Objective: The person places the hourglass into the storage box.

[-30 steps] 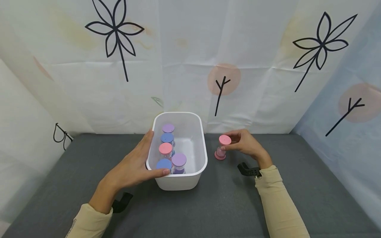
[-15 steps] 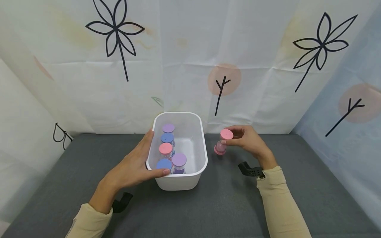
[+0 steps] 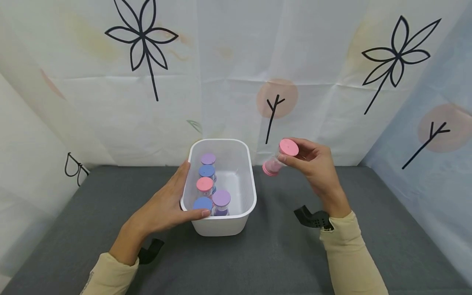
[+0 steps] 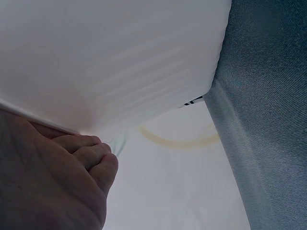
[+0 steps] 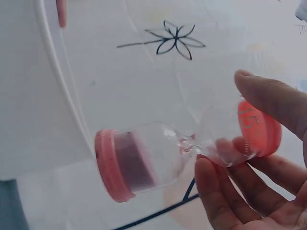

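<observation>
My right hand [image 3: 318, 172] pinches the upper end of a pink-capped sand timer [image 3: 273, 165], which hangs tilted above the grey surface, right of the white plastic bin [image 3: 221, 226]. The right wrist view shows "15" printed by one cap, thumb and fingers on either side of that end, and dark sand at the far end [image 5: 136, 165]. My left hand [image 3: 162, 205] holds the bin's near left corner, thumb over the front rim and fingers along the left side. Inside the bin stand several sand timers with purple [image 3: 221, 198], blue [image 3: 207, 171] and pink [image 3: 204, 185] caps.
The timers stand along the bin's left side and near end; its right side shows bare floor. Behind the bin rises a white cloth backdrop [image 3: 228, 102] with leaf drawings. Dark grey fabric [image 3: 265, 262] covers the table. Black straps [image 3: 313, 218] sit at both wrists.
My right hand has lifted the pink sand timer off the table, up and slightly right, tilting it more. The left hand and the bin stay where they were.
</observation>
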`<state>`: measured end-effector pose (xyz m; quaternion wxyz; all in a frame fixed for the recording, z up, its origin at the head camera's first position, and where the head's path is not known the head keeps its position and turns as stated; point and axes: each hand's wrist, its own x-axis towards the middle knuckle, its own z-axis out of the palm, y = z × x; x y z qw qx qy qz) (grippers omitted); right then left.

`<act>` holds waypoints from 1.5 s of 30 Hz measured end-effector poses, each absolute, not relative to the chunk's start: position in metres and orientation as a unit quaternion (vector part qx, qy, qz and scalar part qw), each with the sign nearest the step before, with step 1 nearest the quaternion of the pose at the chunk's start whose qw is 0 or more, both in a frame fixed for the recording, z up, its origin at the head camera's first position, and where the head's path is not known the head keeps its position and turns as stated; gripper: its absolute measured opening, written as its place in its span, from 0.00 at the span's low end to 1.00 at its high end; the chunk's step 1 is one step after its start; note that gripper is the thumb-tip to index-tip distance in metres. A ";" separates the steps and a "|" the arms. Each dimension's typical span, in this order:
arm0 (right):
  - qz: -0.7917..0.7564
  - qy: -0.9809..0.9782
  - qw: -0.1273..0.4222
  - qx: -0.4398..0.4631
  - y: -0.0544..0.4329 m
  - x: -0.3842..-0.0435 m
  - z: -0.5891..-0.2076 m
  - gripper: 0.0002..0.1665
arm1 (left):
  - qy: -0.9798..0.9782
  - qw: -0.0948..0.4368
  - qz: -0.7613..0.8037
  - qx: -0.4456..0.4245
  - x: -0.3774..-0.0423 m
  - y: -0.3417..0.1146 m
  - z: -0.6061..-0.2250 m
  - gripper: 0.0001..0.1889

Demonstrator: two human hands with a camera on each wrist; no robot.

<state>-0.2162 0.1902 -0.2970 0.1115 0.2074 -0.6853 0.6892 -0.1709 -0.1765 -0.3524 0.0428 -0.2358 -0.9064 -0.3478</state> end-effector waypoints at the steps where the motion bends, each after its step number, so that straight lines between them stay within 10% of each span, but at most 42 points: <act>1: 0.694 -0.679 0.119 0.208 0.188 -0.214 -0.295 0.25 | -0.907 0.042 -0.347 -0.235 -0.171 -0.176 -0.353 0.66; 19: 0.736 -0.582 0.155 0.309 0.147 -0.204 -0.289 0.28 | -0.906 0.043 -0.348 -0.238 -0.171 -0.176 -0.353 0.67; 45: 0.564 -0.766 -0.053 0.304 0.098 -0.267 -0.313 0.28 | -0.897 0.045 -0.358 -0.255 -0.173 -0.175 -0.350 0.66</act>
